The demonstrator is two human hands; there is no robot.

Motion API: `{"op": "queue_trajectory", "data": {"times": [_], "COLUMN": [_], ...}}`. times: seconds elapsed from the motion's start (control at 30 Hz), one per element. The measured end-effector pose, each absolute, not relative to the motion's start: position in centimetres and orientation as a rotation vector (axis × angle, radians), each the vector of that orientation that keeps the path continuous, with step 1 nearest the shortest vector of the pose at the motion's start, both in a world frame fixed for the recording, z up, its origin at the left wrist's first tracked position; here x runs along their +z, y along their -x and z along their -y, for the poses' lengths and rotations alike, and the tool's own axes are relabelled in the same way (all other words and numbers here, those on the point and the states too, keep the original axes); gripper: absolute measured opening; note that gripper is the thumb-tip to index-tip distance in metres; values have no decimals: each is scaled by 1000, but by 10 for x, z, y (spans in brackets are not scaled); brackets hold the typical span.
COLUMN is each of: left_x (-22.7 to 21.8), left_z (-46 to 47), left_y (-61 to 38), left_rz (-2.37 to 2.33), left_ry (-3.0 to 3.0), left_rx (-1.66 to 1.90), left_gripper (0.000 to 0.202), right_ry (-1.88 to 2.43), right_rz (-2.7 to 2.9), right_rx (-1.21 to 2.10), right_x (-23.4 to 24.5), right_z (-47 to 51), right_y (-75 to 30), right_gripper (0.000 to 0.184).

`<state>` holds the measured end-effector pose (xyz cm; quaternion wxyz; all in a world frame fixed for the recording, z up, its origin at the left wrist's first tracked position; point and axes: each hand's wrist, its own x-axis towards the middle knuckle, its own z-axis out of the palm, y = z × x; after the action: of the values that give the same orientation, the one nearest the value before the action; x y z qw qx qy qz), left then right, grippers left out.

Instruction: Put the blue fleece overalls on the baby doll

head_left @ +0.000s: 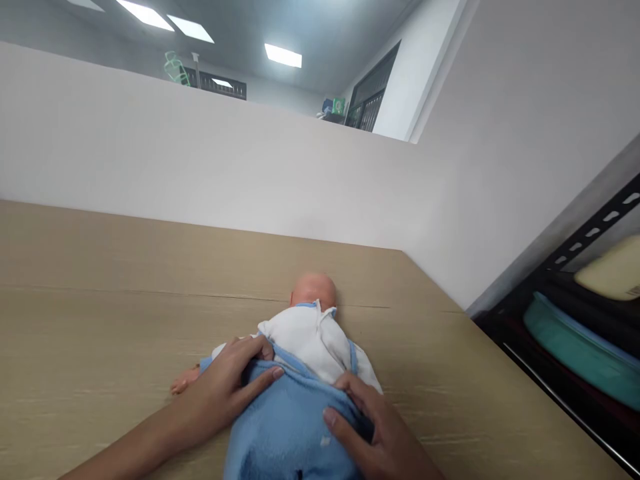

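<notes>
A baby doll (pixel 313 289) lies on the wooden tabletop with its bald head away from me; no face shows. It wears a white top (pixel 305 333) with blue trim and blue fleecy pants (pixel 287 420). At the left side of the waistband, my left hand (pixel 240 373) is closed, its fingers tucked under the edge and its thumb on the outside. My right hand (pixel 365 423) grips the right side of the same waistband, thumb over the cloth. The doll's small left-side hand (pixel 185 380) pokes out beyond my left wrist. The lower end of the pants runs out of view.
The light wood table (pixel 125 320) meets a low white wall (pixel 215 160) at the back. Close on the right stands a black slotted metal rack (pixel 565 257) holding a teal basin (pixel 575 340) and a cream-coloured container (pixel 613 270).
</notes>
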<state>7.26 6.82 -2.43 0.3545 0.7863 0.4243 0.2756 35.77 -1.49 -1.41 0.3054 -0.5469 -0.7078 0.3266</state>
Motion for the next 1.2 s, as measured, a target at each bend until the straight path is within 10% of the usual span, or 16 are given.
{"op": "queue_trajectory", "data": {"times": [0.13, 0.53, 0.73, 1.2], "left_x": [-21, -23, -22, -38], "left_z": [-73, -78, -128, -194], "left_y": [-76, -72, -37, -67], "left_rz": [-1082, -1000, -1033, -803], "left_ry": [-1974, -2101, -2100, -2015], "left_rx": [666, 800, 894, 797], "left_gripper": [45, 31, 31, 39], "right_ry": [1429, 1490, 1355, 1340], "right_rz": [1889, 2017, 2027, 1688], "right_rx": [1086, 335, 178, 419], "right_x": [14, -16, 2, -6], "right_z": [-5, -38, -22, -69], "right_y": [-359, -361, -350, -348], "right_gripper": [17, 5, 39, 16]}}
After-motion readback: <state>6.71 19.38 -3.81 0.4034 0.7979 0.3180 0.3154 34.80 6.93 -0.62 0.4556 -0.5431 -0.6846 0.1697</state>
